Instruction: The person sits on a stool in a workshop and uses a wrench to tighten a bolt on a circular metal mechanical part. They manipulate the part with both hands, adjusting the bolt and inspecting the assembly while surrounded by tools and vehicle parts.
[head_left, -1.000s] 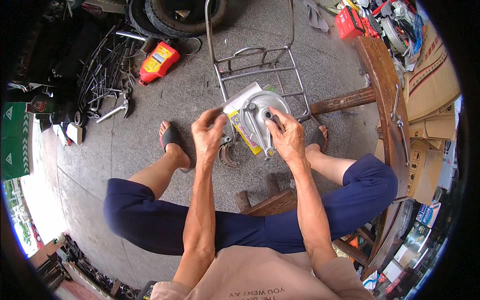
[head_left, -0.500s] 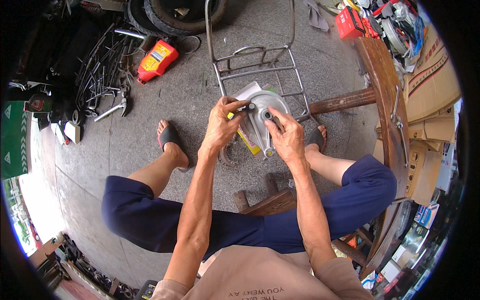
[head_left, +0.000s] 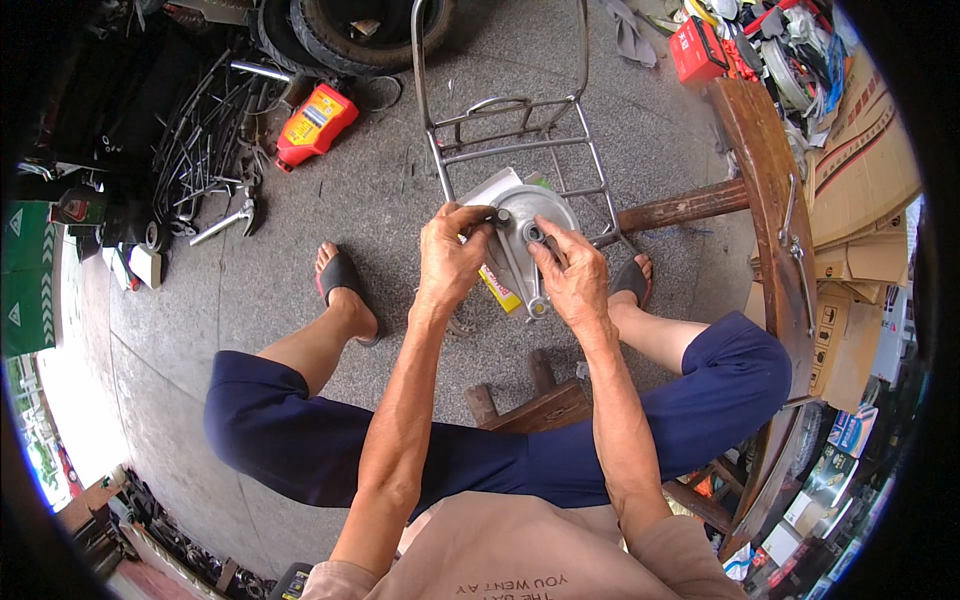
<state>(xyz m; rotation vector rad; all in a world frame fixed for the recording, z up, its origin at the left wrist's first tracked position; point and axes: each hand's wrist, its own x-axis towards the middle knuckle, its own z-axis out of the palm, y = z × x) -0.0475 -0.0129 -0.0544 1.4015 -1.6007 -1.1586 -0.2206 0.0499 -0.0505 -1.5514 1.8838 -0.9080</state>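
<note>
Grey cast-metal drum plate [head_left: 530, 235], round with a lever arm running down its face, sits between both hands above the knees, its flat face turned up toward the camera. Left hand [head_left: 450, 262] grips the plate's left rim; its thumb and forefinger [head_left: 478, 215] pinch a small dark fitting at the upper-left edge of the plate. Right hand [head_left: 577, 280] holds the right side; its fingertips [head_left: 545, 250] press together against the central boss, just right of the lever arm. The arm's long axis runs from the boss down and away from the right fingertips toward the wrists, ending in a small eye. Both hands touch the plate; the right lies nearer the centre, the left nearer the rim.

Below the fingers, a white-and-yellow box [head_left: 500, 290] shows under the plate. Beyond the fingertips, a wire carrier rack [head_left: 520, 140] lies on the concrete floor [head_left: 300, 230].

Compared with one second earlier, the left hand has turned from lying flat over the box to a pinch at the rim; the right hand is nearly unchanged
</note>
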